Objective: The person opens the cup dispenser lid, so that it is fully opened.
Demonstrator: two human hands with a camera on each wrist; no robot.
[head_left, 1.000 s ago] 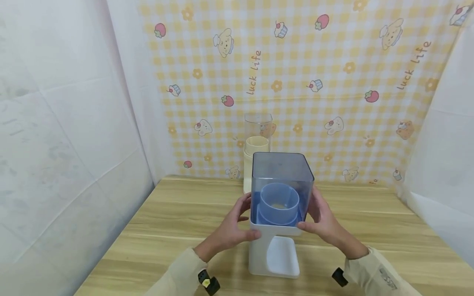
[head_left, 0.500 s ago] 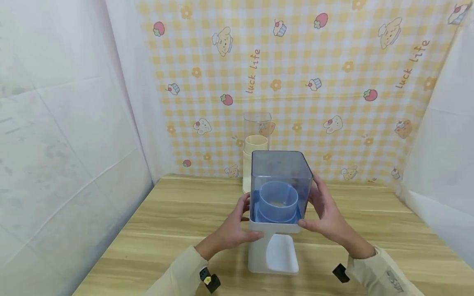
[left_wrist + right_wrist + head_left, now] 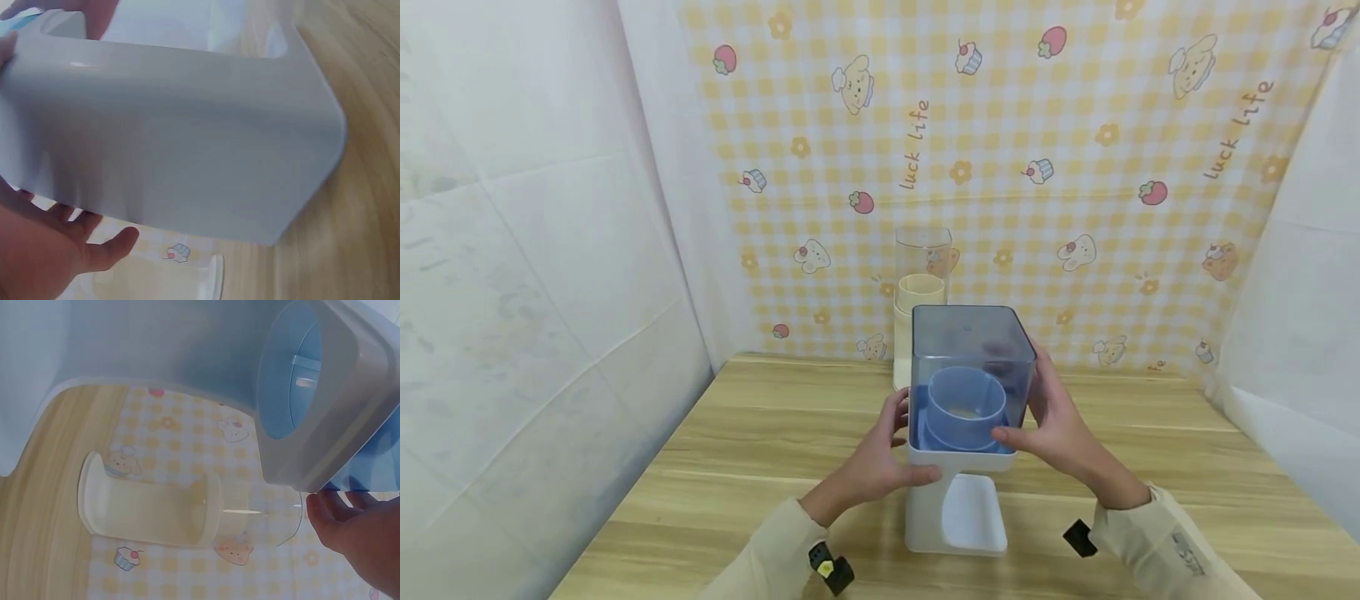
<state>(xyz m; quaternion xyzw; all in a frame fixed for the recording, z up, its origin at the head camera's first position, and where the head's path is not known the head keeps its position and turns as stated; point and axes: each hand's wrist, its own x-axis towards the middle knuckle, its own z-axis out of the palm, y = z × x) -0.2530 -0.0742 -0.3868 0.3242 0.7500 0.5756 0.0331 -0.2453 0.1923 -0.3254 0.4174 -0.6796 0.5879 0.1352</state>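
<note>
The left hand [image 3: 880, 458] curved its fingers behind a white stand [image 3: 923, 512], thumb across the front, presumably to brace it. Farther off, a cream dispenser [image 3: 153, 512] stood well apart, perhaps to leave working room. The smooth, round-cornered stand, upright at the near middle of the wood-grain table [image 3: 745, 483], carried a boxy, smoke-tinted cover [image 3: 966, 333] around a translucent blue collar [image 3: 966, 425]. The right hand [image 3: 1060, 433] gripped the cover's right side, thumb near, fingers far, likely for control.
</note>
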